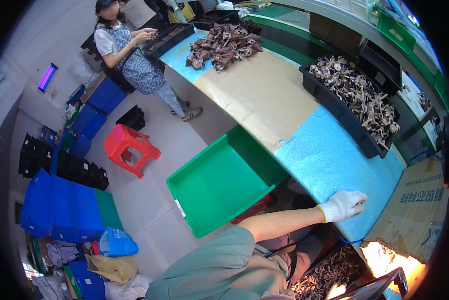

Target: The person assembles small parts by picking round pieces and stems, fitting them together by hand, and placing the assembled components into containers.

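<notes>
My gloved left hand [342, 205] lies flat, holding nothing, on the blue foam sheet [329, 160] covering the bench — soft, light, best pinched at its edge; right hand unseen.

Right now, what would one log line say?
gloved hand: resting on blue foam mat | other hand: unseen | green tray: empty | black bin: full

Only one gloved hand [342, 205] shows; the lower tray [329, 275] of small parts is cut off.

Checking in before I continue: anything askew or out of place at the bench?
The green tray sits tilted, half under the bench edge by the blue foam mat. The gloved hand rests on the mat; nothing looks spilled.
</notes>
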`<action>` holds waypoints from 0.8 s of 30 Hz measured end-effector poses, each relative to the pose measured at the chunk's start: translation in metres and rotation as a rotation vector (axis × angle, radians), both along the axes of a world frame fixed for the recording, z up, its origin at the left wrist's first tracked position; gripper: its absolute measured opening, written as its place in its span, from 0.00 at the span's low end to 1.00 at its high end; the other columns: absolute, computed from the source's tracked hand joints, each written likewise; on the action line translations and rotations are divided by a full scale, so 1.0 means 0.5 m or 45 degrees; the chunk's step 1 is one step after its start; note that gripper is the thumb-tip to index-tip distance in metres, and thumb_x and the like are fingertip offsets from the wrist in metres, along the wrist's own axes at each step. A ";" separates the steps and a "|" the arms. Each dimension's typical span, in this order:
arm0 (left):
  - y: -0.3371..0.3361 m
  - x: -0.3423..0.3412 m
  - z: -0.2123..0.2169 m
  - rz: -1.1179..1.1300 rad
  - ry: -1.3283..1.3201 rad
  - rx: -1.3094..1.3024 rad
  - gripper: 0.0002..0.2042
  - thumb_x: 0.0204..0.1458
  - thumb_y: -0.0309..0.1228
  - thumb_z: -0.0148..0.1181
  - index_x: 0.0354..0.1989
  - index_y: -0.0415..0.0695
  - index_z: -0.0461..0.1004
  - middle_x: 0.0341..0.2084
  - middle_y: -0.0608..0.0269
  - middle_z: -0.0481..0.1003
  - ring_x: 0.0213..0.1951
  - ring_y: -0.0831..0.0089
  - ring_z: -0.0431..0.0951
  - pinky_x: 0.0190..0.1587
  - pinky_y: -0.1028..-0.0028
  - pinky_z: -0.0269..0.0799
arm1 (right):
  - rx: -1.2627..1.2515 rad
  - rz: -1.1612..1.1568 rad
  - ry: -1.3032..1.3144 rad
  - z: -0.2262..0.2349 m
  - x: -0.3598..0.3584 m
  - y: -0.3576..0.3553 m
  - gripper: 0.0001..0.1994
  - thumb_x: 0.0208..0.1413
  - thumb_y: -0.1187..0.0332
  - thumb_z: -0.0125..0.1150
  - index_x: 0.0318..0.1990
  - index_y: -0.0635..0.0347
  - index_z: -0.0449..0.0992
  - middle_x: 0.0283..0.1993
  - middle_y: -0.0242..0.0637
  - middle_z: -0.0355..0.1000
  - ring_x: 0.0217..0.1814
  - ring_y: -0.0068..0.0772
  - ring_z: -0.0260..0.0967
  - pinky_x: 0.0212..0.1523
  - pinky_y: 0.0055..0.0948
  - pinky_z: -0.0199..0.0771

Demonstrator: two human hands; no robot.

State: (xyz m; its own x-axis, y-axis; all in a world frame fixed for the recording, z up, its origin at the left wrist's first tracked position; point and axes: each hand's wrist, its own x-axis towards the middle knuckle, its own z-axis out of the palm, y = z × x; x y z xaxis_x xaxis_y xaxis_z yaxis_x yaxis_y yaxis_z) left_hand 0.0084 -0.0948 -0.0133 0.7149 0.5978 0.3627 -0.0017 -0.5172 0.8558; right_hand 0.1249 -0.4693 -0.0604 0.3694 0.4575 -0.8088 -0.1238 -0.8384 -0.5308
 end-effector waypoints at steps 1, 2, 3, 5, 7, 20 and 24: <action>-0.002 -0.001 -0.001 0.005 0.003 -0.001 0.16 0.63 0.41 0.59 0.52 0.42 0.76 0.40 0.52 0.82 0.43 0.52 0.84 0.47 0.58 0.80 | 0.043 -0.087 -0.019 -0.010 -0.018 0.001 0.14 0.74 0.61 0.56 0.56 0.60 0.79 0.26 0.28 0.70 0.21 0.17 0.63 0.20 0.18 0.63; -0.005 -0.001 -0.003 0.005 0.019 0.002 0.16 0.64 0.40 0.59 0.52 0.42 0.76 0.40 0.52 0.82 0.43 0.52 0.84 0.47 0.58 0.79 | 0.085 -0.143 -0.039 -0.021 -0.033 0.001 0.14 0.74 0.61 0.56 0.55 0.60 0.79 0.27 0.28 0.71 0.21 0.17 0.63 0.20 0.18 0.63; 0.000 -0.001 -0.002 0.007 0.034 0.014 0.16 0.65 0.40 0.58 0.53 0.43 0.76 0.41 0.53 0.82 0.42 0.51 0.84 0.47 0.57 0.79 | 0.136 -0.207 -0.055 -0.032 -0.054 0.011 0.14 0.74 0.61 0.56 0.55 0.60 0.79 0.27 0.28 0.71 0.21 0.17 0.63 0.20 0.18 0.63; -0.003 0.004 -0.002 0.005 0.030 0.023 0.16 0.65 0.40 0.58 0.53 0.42 0.76 0.40 0.52 0.82 0.43 0.51 0.84 0.47 0.57 0.79 | 0.203 -0.299 -0.063 -0.044 -0.079 0.018 0.14 0.74 0.61 0.56 0.55 0.60 0.79 0.27 0.28 0.71 0.21 0.18 0.63 0.20 0.18 0.63; -0.004 0.001 0.004 -0.005 0.030 0.031 0.15 0.65 0.40 0.58 0.52 0.42 0.76 0.40 0.52 0.82 0.43 0.51 0.84 0.47 0.58 0.79 | 0.234 -0.357 -0.068 -0.044 -0.089 0.028 0.13 0.74 0.61 0.55 0.54 0.60 0.79 0.27 0.29 0.71 0.22 0.18 0.63 0.21 0.18 0.63; -0.002 -0.001 0.006 -0.020 0.086 -0.060 0.18 0.64 0.42 0.59 0.53 0.42 0.76 0.42 0.51 0.81 0.43 0.49 0.84 0.47 0.57 0.79 | 0.335 -0.462 -0.076 -0.039 -0.084 0.093 0.13 0.75 0.61 0.55 0.51 0.60 0.80 0.28 0.30 0.71 0.25 0.21 0.65 0.23 0.20 0.65; 0.000 0.001 0.008 -0.028 0.151 -0.084 0.18 0.63 0.43 0.59 0.54 0.42 0.76 0.42 0.50 0.82 0.42 0.48 0.84 0.46 0.56 0.80 | 0.353 -0.475 -0.073 -0.035 -0.084 0.115 0.12 0.75 0.61 0.55 0.50 0.60 0.80 0.29 0.31 0.71 0.25 0.22 0.65 0.24 0.20 0.65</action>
State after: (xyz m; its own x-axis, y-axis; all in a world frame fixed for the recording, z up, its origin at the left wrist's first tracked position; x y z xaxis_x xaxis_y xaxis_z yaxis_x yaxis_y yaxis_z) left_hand 0.0087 -0.0948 -0.0094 0.7635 0.6015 0.2349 0.0912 -0.4606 0.8829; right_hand 0.0831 -0.4119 -0.0778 0.5903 0.4810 -0.6483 -0.3535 -0.5680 -0.7433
